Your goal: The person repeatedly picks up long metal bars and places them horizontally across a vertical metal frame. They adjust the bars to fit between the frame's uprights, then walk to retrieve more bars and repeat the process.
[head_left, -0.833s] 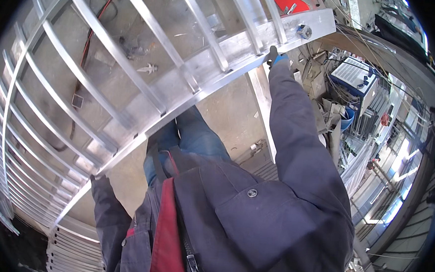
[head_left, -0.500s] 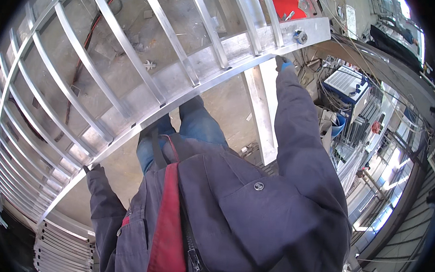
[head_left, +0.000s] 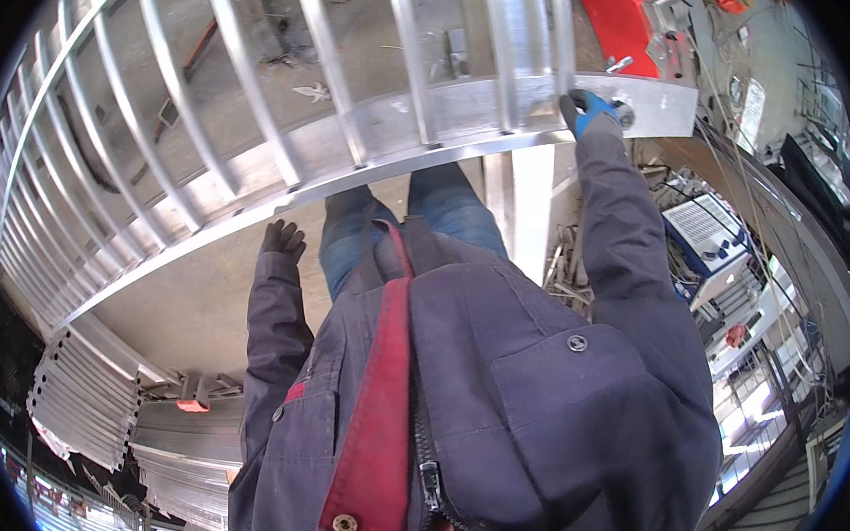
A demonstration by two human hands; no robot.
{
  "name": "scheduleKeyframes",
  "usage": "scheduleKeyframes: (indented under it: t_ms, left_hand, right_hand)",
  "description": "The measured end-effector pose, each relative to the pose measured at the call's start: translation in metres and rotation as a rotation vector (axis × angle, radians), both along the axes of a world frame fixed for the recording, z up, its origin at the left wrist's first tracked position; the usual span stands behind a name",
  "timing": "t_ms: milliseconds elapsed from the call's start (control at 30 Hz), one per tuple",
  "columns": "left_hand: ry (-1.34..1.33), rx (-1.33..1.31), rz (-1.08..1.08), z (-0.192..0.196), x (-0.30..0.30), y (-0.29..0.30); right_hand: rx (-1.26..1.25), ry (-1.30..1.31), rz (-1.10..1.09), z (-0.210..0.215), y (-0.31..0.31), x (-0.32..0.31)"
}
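A large curved frame of bright aluminium [head_left: 393,156], with several parallel bars across it, arches in front of my body. My left hand [head_left: 283,240], in a dark glove, hangs just below the front rail, apart from it, with the fingers spread. Over the frame's right end reaches my right hand [head_left: 591,110], in a blue and black glove. Its bent fingers lie at the flat end plate [head_left: 663,110], beside the last bar [head_left: 560,40], with a gap between them. A round metal piece [head_left: 622,113] sits on the plate right next to that hand, partly hidden by it.
Behind the right end lies a red sheet or box [head_left: 615,29]. A white and blue machine [head_left: 704,234] with cables stands at the right. Stacked metal slats [head_left: 86,396] are at the lower left. A white upright post [head_left: 530,214] stands under the frame.
My left hand has let go of the front rail and moved right and back from it. The right hand has come from the rail's edge up onto the end plate, beside the round piece.
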State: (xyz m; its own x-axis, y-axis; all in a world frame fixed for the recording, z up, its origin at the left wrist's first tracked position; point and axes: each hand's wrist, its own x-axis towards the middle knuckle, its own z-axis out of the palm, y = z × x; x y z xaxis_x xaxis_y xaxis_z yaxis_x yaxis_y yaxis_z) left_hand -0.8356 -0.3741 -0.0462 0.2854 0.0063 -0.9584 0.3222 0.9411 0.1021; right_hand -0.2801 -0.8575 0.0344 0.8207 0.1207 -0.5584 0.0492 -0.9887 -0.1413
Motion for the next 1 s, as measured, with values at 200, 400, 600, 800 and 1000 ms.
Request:
scheduleKeyframes:
  t_ms: [200, 400, 600, 800, 1000]
  left_hand:
    - [0.154, -0.046, -0.216, 0.014, 0.139, -0.108]
    - [0.419, 0.017, -0.101, 0.020, 0.179, -0.114]
    - [0.370, 0.110, -0.140, 0.016, 0.171, -0.115]
    - [0.426, 0.105, -0.110, 0.009, 0.169, -0.116]
    - [0.461, 0.119, -0.093, 0.015, 0.176, -0.119]
  right_hand:
    - [0.022, 0.097, 0.027, 0.004, 0.014, 0.046]
    - [-0.181, 0.180, 0.255, 0.000, 0.032, 0.062]
    - [-0.113, 0.277, 0.236, -0.008, 0.020, 0.071]
    - [-0.040, 0.305, 0.209, -0.020, 0.011, 0.073]
    - [-0.101, 0.302, 0.231, -0.006, 0.021, 0.073]
